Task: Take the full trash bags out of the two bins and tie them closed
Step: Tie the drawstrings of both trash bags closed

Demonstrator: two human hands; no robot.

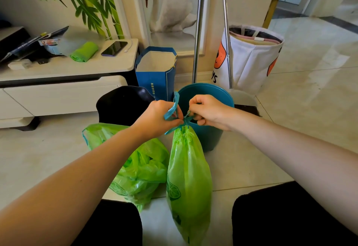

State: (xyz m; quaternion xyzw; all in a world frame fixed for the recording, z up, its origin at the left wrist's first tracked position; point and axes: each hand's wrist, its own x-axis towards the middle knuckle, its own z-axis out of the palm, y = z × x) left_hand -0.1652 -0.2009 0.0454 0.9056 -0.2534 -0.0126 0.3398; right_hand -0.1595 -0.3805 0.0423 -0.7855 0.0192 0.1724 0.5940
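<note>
Knees frame the cinched bag hanging over the floor, before the blue bin. My left hand and right hand pinch its drawstring. Second bag lies untied alongside. Uneven pulling could slip the knot.

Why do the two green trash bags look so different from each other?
The right green bag hangs upright with its neck cinched shut; the left green bag lies slumped on the floor, its top loose. Both hands, left hand and right hand, pinch the blue drawstring of the right bag; nobody touches the left one. Both are green with a lime print.
</note>
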